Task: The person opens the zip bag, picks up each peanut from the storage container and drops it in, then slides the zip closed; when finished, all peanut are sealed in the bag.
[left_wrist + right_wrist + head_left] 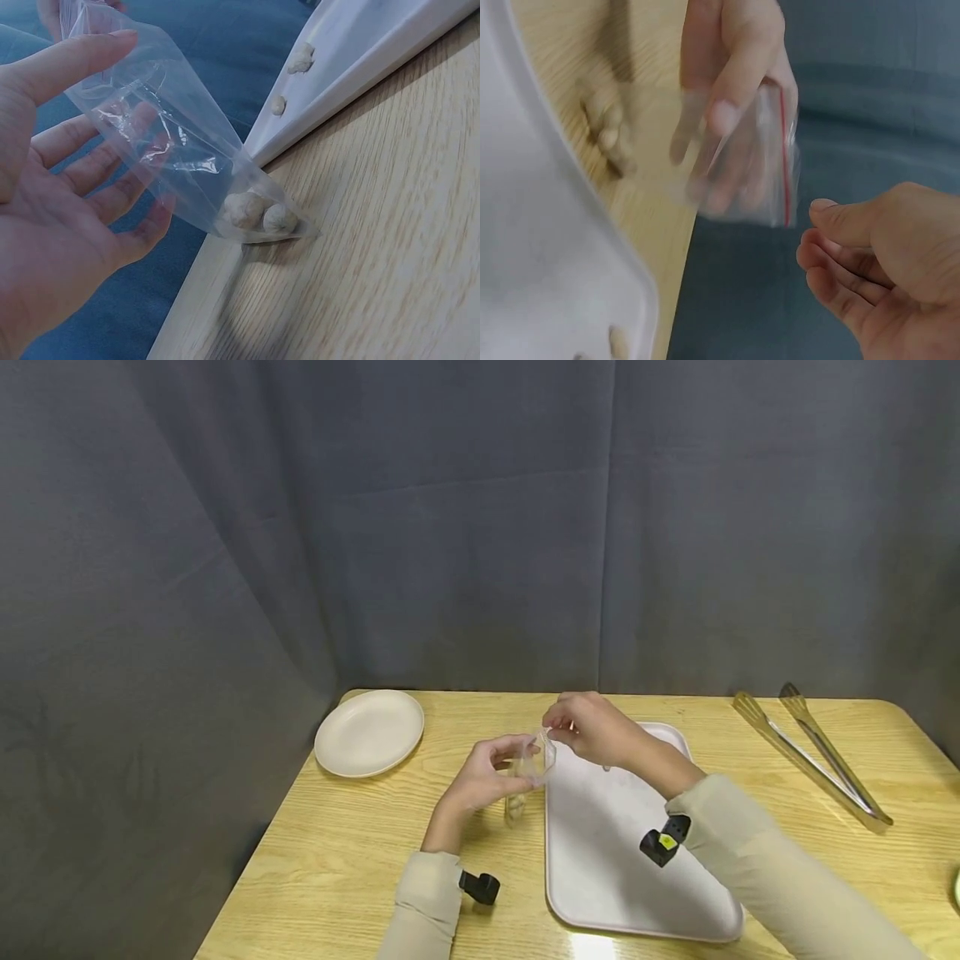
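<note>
My left hand (487,772) holds a clear zip bag (172,105) with a red line along its mouth, thumb on one side and fingers behind. Knobby beige pieces (244,210), whose kind I cannot tell, lie in the bag's lower end, close over the wooden table. My right hand (596,731) is raised beside the bag's mouth. In the right wrist view, its thumb (840,221) and bent fingers are a small gap from the bag's edge, and nothing shows between them. From the head view, the fingertips overlap the bag's lip.
A pale tray (607,868) lies under my right forearm, with a few beige pieces (301,58) on it. To the left is a round cream plate (370,732). Metal tongs (821,760) lie spread at the right. A dark curtain (480,527) hangs behind the table (322,860).
</note>
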{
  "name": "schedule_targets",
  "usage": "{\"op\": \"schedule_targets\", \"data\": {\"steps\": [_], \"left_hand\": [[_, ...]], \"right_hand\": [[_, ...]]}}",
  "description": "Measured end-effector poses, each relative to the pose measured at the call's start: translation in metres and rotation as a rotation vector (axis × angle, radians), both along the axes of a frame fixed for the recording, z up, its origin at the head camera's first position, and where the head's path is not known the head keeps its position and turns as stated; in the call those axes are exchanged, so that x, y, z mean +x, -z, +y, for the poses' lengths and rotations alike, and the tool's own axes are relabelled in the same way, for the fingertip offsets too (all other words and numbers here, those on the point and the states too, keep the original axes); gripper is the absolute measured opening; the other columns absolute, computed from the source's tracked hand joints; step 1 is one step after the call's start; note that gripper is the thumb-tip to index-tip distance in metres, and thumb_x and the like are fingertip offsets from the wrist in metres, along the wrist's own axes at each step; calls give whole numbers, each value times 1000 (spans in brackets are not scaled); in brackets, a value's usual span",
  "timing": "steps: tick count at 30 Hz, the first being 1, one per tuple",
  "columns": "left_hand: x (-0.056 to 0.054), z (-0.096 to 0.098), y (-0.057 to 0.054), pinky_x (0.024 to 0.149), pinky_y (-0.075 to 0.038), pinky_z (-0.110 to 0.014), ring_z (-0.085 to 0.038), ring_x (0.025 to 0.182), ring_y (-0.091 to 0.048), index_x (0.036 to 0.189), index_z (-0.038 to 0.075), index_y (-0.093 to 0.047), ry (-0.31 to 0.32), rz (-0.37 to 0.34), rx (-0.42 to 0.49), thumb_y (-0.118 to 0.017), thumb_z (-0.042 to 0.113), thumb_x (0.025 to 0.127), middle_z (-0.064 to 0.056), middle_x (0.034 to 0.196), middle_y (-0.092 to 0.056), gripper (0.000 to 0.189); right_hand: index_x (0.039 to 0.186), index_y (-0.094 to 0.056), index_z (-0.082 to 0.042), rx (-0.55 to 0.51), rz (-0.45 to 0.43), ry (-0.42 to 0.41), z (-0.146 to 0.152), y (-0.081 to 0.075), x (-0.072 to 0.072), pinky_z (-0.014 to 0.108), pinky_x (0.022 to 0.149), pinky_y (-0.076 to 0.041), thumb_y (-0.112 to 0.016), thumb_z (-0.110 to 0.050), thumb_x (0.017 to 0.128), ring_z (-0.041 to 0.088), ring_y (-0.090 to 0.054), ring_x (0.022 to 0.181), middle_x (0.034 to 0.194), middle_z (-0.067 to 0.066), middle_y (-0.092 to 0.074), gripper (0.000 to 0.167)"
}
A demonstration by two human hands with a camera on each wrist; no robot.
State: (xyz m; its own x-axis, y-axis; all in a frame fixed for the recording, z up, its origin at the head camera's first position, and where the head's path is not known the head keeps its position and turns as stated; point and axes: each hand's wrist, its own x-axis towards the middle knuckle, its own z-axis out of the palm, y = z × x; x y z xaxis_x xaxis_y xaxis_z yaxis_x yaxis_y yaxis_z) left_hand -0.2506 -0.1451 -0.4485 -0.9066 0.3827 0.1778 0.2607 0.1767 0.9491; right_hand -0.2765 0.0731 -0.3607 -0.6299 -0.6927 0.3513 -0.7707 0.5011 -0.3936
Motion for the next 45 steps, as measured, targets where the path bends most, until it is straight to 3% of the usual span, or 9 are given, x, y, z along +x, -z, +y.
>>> {"op": "schedule_targets", "data": {"steps": [4,9,13,18,22,26,36,40,45], "left_hand": [[-1,0,0,102,-43,-47,-22,115,-57,136,-2,-57,-1,14,1,-79,3,79,-22,126,-64,62],[-1,0,0,102,-43,-47,-24,116,-57,136,-3,-56,-1,14,7,-79,2,80,-22,126,-64,61],[-1,1,1,103,-43,-49,-26,117,-56,136,-4,-56,-2,8,1,-78,2,80,-20,127,-63,60],[2,2,-2,105,-39,-54,-33,120,-54,136,-5,-55,-5,-11,9,-76,-2,80,-24,129,-61,60],[12,3,-17,105,-37,-58,-36,119,-55,134,-7,-56,1,-25,11,-75,-4,80,-28,128,-60,58],[17,3,-27,105,-37,-59,-37,119,-54,135,-10,-53,9,-34,1,-74,-4,80,-29,128,-60,59],[0,0,1,104,-42,-48,-27,119,-56,137,-3,-56,-20,-7,-19,-78,0,80,-19,127,-64,61],[0,0,1,103,-43,-47,-24,117,-57,136,-1,-57,-24,-1,-7,-79,2,79,-16,126,-66,61],[1,1,0,101,-45,-48,-22,114,-58,136,-4,-56,-15,0,4,-78,2,79,-18,126,-65,62]], "right_hand": [[93,-73,2,16,-1,49,15,13,-11,33,66,-56,-71,13,81,19,-64,74,83,8,-68,16],[83,-71,0,98,-69,126,37,42,-23,32,60,-43,-58,22,77,17,-49,68,72,5,-59,26],[77,-69,-1,145,-89,149,51,66,-27,34,61,-42,-64,21,74,18,-47,68,71,6,-57,22],[62,-50,-9,191,-25,132,57,88,-28,28,58,-34,-62,21,76,14,-38,66,66,-1,-42,35],[61,-49,-11,225,34,141,57,95,-28,26,55,-31,-58,21,75,12,-35,64,66,-4,-37,36],[62,-54,-11,221,36,151,55,97,-29,27,56,-33,-58,20,76,12,-36,63,65,-4,-40,34],[58,-46,-12,166,-4,123,53,94,-31,26,56,-28,-57,21,78,11,-31,61,60,-6,-33,40],[62,-54,-12,134,47,99,48,79,-29,26,56,-33,-63,17,82,10,-36,62,64,-4,-47,37],[71,-62,-8,94,102,60,30,44,-17,28,58,-44,-64,18,82,12,-48,66,73,1,-56,29]]}}
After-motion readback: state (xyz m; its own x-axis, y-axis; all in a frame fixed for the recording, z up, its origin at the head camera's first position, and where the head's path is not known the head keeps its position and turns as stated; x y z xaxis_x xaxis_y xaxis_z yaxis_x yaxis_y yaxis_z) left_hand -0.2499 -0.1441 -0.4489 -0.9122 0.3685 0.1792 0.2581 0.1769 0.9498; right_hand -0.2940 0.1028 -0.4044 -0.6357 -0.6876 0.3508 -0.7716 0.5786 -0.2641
